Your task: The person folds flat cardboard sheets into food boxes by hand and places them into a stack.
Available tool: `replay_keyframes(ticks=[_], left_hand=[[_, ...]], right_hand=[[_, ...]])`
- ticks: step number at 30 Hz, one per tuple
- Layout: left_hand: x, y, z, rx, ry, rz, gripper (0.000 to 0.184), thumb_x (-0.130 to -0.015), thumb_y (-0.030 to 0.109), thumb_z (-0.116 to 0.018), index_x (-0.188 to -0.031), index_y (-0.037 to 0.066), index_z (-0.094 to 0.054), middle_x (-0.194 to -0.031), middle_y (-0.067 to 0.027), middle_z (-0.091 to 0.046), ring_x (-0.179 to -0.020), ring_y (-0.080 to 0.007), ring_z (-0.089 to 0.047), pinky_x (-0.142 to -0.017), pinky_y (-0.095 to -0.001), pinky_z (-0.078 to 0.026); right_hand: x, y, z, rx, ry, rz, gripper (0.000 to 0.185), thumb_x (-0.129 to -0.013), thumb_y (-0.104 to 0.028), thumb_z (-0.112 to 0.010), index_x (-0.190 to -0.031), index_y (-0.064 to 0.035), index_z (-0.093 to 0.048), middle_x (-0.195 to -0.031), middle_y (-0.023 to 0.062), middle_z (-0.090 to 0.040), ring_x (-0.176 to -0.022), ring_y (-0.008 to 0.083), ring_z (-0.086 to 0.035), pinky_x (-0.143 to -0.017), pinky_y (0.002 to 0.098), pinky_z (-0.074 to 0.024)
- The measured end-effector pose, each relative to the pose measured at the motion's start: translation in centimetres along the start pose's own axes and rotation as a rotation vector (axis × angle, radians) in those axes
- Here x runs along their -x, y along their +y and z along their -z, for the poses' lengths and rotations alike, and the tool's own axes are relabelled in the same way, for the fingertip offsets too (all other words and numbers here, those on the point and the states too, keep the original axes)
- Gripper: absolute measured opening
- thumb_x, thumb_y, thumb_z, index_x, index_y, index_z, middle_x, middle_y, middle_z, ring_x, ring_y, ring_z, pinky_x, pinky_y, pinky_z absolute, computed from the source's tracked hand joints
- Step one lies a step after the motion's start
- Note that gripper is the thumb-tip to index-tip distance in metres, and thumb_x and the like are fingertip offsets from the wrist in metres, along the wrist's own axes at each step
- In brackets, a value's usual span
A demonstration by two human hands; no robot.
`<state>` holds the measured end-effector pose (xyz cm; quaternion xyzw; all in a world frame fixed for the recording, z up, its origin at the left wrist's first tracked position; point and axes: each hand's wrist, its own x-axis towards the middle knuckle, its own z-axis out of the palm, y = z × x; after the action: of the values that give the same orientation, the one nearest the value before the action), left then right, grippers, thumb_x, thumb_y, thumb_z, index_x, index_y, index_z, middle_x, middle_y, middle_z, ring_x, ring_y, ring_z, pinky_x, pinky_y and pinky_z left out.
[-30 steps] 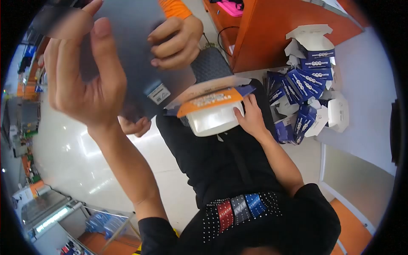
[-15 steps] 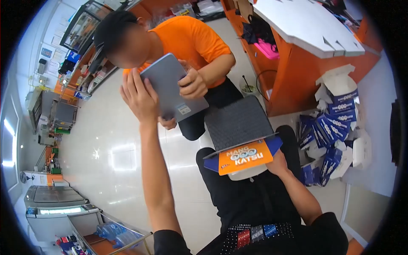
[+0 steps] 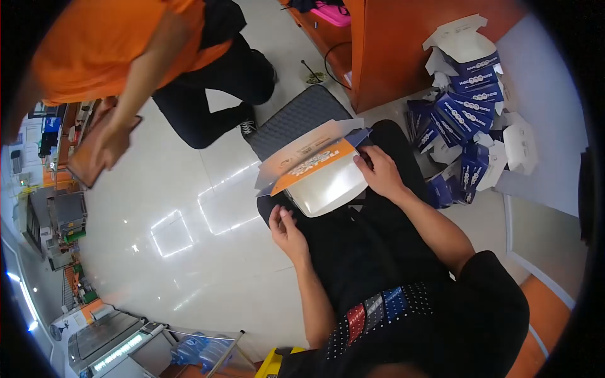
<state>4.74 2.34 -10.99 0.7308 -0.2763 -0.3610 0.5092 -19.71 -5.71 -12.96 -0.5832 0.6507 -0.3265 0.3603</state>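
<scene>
An open cardboard food box [image 3: 329,184] rests on my lap, its white inside facing up and its orange printed flap raised along the far side. My right hand [image 3: 382,171] grips the box's right edge, thumb on the inner side. Beside the near left corner is my left hand [image 3: 289,234], fingers loosely bent and apart, with nothing visible in it; whether a fingertip touches the box, I cannot tell. Just beyond the box stands a black textured stool or case [image 3: 301,120], partly hidden by the raised flaps.
At the left, a person in an orange shirt [image 3: 120,50] holds a flat brownish tablet-like thing [image 3: 94,148], blurred. Several blue-and-white printed boxes [image 3: 466,113] lie heaped at the right by an orange counter [image 3: 403,57]. Water bottles [image 3: 200,349] sit on a rack at lower left.
My left hand has come down from beside the tablet to the box. The person in orange has moved up and left with the tablet. The box has tilted, showing its white inside.
</scene>
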Motion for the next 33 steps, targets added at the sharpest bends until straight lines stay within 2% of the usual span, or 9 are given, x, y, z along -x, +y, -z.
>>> replay_keyframes(ticks=[9,14,17,23,25,27,29,32,33], left_hand=[[-3.1,1.1,-3.8,-0.457,0.001,-0.643,0.028,-0.094,0.012,-0.065,-0.117,-0.003,-0.059,-0.112,-0.017,-0.056,-0.09,-0.0278,-0.057,-0.079,-0.0382,-0.047],[-3.1,0.3,-4.5,-0.541,-0.197,-0.401,0.054,-0.097,0.002,-0.051,-0.15,-0.001,-0.04,-0.143,-0.0317,-0.051,-0.135,-0.0447,-0.049,-0.109,-0.0448,-0.041],[-2.4,-0.1,-5.0,-0.562,-0.154,-0.399,0.051,-0.096,-0.004,-0.044,-0.147,-0.004,-0.041,-0.139,-0.0344,-0.054,-0.129,-0.0473,-0.053,-0.105,-0.0428,-0.043],[-2.8,0.7,-4.4,-0.635,-0.174,-0.547,0.054,-0.094,-0.002,-0.047,-0.149,0.002,-0.044,-0.144,-0.0325,-0.05,-0.135,-0.0466,-0.048,-0.108,-0.046,-0.041],[-2.0,1.3,-4.4,-0.67,-0.063,-0.627,0.045,-0.094,0.002,-0.055,-0.139,0.0,-0.054,-0.149,-0.0303,-0.04,-0.136,-0.0454,-0.043,-0.108,-0.0482,-0.041],[-1.0,2.4,-4.7,-0.592,0.044,-0.616,0.038,-0.096,0.003,-0.058,-0.134,-0.001,-0.057,-0.15,-0.0283,-0.034,-0.137,-0.0448,-0.039,-0.108,-0.0506,-0.04],[-2.5,0.9,-4.4,-0.445,0.115,-0.669,0.053,-0.095,0.015,-0.067,-0.14,-0.001,-0.044,-0.152,-0.0253,-0.028,-0.138,-0.041,-0.038,-0.109,-0.0504,-0.039],[-3.8,1.2,-4.9,-0.2,0.168,-0.491,0.093,-0.088,0.024,-0.08,-0.15,0.0,-0.014,-0.156,-0.0234,-0.024,-0.141,-0.0381,-0.037,-0.114,-0.0503,-0.035],[-4.5,1.4,-5.1,-0.117,0.149,-0.471,0.095,-0.087,0.024,-0.081,-0.151,0.001,-0.014,-0.156,-0.0228,-0.026,-0.142,-0.0377,-0.037,-0.115,-0.0506,-0.033]], right_hand=[[1.7,-0.6,0.4,0.035,0.136,0.165,0.035,-0.097,-0.025,-0.062,-0.125,-0.0047,-0.059,-0.119,0.0171,-0.059,-0.103,0.0402,-0.063,-0.086,0.0472,-0.0526],[1.8,0.4,0.2,0.142,0.075,0.35,0.05,-0.095,-0.021,-0.062,-0.144,-0.016,-0.052,-0.134,0.0155,-0.054,-0.113,0.0376,-0.062,-0.092,0.0451,-0.0545],[1.2,1.9,-1.0,0.116,-0.014,0.298,0.05,-0.097,-0.024,-0.061,-0.146,-0.0163,-0.05,-0.138,0.0171,-0.052,-0.113,0.0397,-0.063,-0.092,0.0475,-0.0551],[0.7,1.1,2.8,0.0,0.052,0.319,0.038,-0.098,-0.028,-0.062,-0.133,-0.013,-0.063,-0.135,0.0147,-0.057,-0.115,0.037,-0.063,-0.093,0.0458,-0.0549],[-1.4,1.4,7.1,0.0,0.307,0.317,0.015,-0.089,-0.019,-0.067,-0.099,-0.0092,-0.074,-0.115,0.012,-0.067,-0.11,0.0336,-0.064,-0.092,0.0419,-0.0536],[-6.3,4.1,12.8,0.28,0.669,0.387,0.012,-0.082,-0.013,-0.067,-0.092,-0.0073,-0.071,-0.11,0.0117,-0.066,-0.108,0.0334,-0.061,-0.094,0.0434,-0.0501],[-10.3,5.8,18.9,0.601,0.794,0.29,0.042,-0.08,-0.014,-0.071,-0.122,-0.0105,-0.065,-0.13,0.0102,-0.059,-0.124,0.0367,-0.05,-0.097,0.0471,-0.047],[-14.6,8.5,24.7,1.03,0.544,0.024,0.066,-0.072,-0.016,-0.079,-0.135,-0.0159,-0.06,-0.155,0.0058,-0.042,-0.146,0.0363,-0.03,-0.112,0.0601,-0.0341],[-15.8,10.4,25.7,1.138,0.417,-0.041,0.054,-0.077,-0.017,-0.076,-0.129,-0.0159,-0.065,-0.155,0.0059,-0.043,-0.148,0.0359,-0.029,-0.114,0.0617,-0.0317]])
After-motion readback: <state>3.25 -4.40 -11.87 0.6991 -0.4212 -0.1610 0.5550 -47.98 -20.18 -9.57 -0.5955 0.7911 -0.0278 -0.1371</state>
